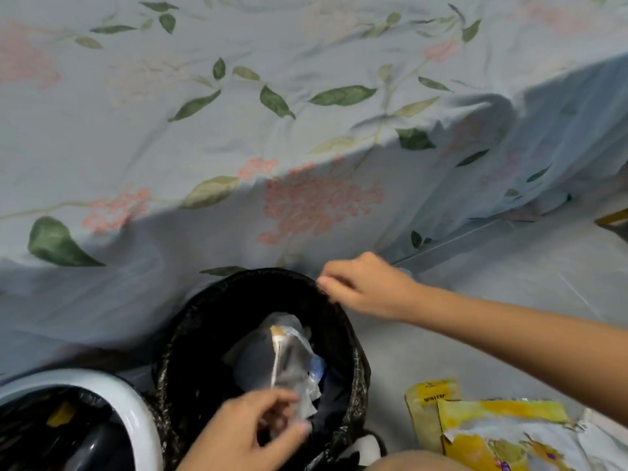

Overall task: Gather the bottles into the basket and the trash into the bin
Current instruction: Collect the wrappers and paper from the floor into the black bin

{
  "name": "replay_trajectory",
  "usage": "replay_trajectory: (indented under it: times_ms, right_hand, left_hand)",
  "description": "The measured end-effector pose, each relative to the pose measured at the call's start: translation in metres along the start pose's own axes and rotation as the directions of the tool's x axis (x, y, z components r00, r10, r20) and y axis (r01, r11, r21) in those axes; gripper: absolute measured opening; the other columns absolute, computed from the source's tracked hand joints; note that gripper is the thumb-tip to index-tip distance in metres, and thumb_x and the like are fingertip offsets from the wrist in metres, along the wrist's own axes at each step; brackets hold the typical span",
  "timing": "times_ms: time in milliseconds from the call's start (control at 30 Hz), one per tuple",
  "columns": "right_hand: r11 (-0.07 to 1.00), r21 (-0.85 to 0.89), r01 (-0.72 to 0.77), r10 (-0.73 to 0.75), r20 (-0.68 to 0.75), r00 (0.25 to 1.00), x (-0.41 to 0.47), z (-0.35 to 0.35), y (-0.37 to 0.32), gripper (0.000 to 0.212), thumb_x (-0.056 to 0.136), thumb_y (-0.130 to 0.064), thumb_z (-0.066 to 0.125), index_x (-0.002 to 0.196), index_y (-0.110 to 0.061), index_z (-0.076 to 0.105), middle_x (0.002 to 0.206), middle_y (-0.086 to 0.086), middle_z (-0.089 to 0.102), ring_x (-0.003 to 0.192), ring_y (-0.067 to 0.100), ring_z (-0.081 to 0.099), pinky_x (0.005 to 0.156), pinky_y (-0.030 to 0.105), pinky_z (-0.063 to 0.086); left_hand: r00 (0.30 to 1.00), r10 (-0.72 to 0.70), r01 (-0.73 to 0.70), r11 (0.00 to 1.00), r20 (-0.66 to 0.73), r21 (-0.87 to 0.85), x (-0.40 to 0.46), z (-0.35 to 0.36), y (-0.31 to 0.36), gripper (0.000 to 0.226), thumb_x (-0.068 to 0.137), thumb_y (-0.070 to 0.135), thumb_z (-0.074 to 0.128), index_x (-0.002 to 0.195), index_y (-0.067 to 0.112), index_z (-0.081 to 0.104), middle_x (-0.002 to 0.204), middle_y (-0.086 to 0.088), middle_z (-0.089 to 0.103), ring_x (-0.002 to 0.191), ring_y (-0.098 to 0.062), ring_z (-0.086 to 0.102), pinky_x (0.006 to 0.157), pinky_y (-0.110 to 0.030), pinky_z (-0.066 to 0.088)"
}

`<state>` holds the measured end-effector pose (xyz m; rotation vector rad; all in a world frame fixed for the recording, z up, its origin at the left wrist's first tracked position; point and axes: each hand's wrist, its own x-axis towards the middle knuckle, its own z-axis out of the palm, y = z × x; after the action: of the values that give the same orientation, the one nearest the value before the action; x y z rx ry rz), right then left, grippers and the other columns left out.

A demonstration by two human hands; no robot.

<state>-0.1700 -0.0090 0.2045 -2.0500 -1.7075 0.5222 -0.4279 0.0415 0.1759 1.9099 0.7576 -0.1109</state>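
The bin [261, 348], lined with a black bag, stands on the pale floor [509, 294] against a floral bedsheet [238, 130]. The left hand [244, 433] pinches a crumpled silvery wrapper [289, 365] over its opening. The right hand [367, 287], fingers curled, grips the liner rim. Yellow packets [482, 423] lie on the floor to the right of the bin; a white-rimmed container [136, 402] sits on its left.

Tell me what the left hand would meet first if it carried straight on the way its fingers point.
The left hand, pinching a crumpled wrapper, points up over the bin. Going on, it would probably meet the trash already inside, then the bin's far rim; depth is unclear.
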Motion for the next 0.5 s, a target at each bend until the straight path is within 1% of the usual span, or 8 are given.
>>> replay_trajectory:
  times_ms: [67,133,200,233,267,300,400,500]
  right_hand:
    - [0.984,0.088,-0.154,0.163,-0.114,0.980,-0.021,-0.018,0.032,0.014,0.091,-0.027,0.053,0.083,-0.022,0.063,0.065,-0.001,0.068,0.054,0.007,0.056,0.059,0.024,0.042]
    - [0.934,0.104,-0.341,0.351,-0.093,0.932,-0.041,-0.027,0.069,0.004,0.090,-0.024,0.055,0.089,-0.026,0.058,0.068,-0.002,0.070,0.057,0.004,0.058,0.063,0.023,0.046]
    - [0.870,-0.032,-0.492,0.493,0.003,0.870,-0.059,-0.030,0.102,0.016,0.089,-0.024,0.055,0.104,-0.022,0.055,0.075,0.002,0.071,0.074,0.016,0.063,0.069,0.027,0.046]
    - [0.836,-0.147,-0.528,0.542,0.075,0.837,-0.068,-0.031,0.114,0.025,0.088,-0.025,0.054,0.113,-0.019,0.053,0.085,0.005,0.071,0.085,0.022,0.063,0.072,0.028,0.045]
    - [0.801,-0.273,-0.533,0.582,0.152,0.799,-0.075,-0.031,0.123,0.033,0.088,-0.025,0.053,0.119,-0.018,0.051,0.097,0.008,0.070,0.096,0.026,0.061,0.076,0.029,0.044]
    - [0.768,-0.386,-0.512,0.616,0.225,0.755,-0.081,-0.030,0.130,0.036,0.088,-0.024,0.052,0.124,-0.018,0.049,0.109,0.010,0.067,0.105,0.028,0.059,0.080,0.030,0.044]
    - [0.702,-0.564,-0.434,0.683,0.360,0.635,-0.094,-0.025,0.142,0.038,0.091,-0.026,0.049,0.129,-0.019,0.050,0.126,0.012,0.057,0.115,0.029,0.054,0.090,0.032,0.045]
    - [0.678,-0.596,-0.430,0.714,0.396,0.578,-0.103,-0.020,0.152,0.034,0.091,-0.027,0.047,0.120,-0.014,0.059,0.120,0.013,0.061,0.089,0.026,0.063,0.085,0.034,0.053]
  left_hand:
    - [0.989,-0.084,0.084,0.996,0.118,0.007,-0.004,0.015,-0.009,0.035,0.073,0.054,0.070,0.077,0.080,0.048,0.083,0.040,0.063,0.095,0.005,0.063,0.084,-0.003,0.042]
    - [0.998,-0.056,0.056,0.998,-0.004,0.038,0.000,0.027,-0.035,0.052,0.075,0.050,0.071,0.077,0.088,0.036,0.105,0.027,0.065,0.109,0.001,0.057,0.091,-0.001,0.035]
    - [1.000,-0.009,0.006,0.988,0.016,0.156,0.001,0.041,-0.042,0.026,0.072,0.063,0.052,0.082,0.083,0.038,0.137,0.015,0.050,0.125,-0.001,0.044,0.094,0.001,0.024]
    - [0.998,0.035,-0.049,0.966,0.060,0.254,0.002,0.045,-0.040,0.021,0.069,0.064,0.045,0.086,0.076,0.041,0.137,0.018,0.049,0.125,0.002,0.042,0.091,0.003,0.024]
    - [0.987,0.144,-0.162,0.898,0.074,0.409,0.003,0.049,-0.034,0.029,0.067,0.061,0.044,0.095,0.068,0.046,0.125,0.027,0.053,0.117,0.006,0.045,0.085,0.004,0.030]
    - [0.981,0.191,-0.191,0.876,0.045,0.444,0.003,0.050,-0.025,0.034,0.065,0.058,0.047,0.098,0.055,0.054,0.105,0.033,0.059,0.104,0.006,0.051,0.076,0.002,0.039]
    - [0.939,0.344,-0.302,0.821,0.003,0.484,0.007,0.059,-0.012,0.026,0.061,0.054,0.053,0.075,0.042,0.071,0.066,0.026,0.064,0.063,0.008,0.061,0.050,-0.006,0.040]
    - [0.933,0.359,-0.289,0.775,-0.015,0.562,0.019,0.072,-0.008,0.028,0.065,0.051,0.052,0.075,0.038,0.074,0.059,0.021,0.061,0.050,0.005,0.058,0.041,-0.012,0.039]
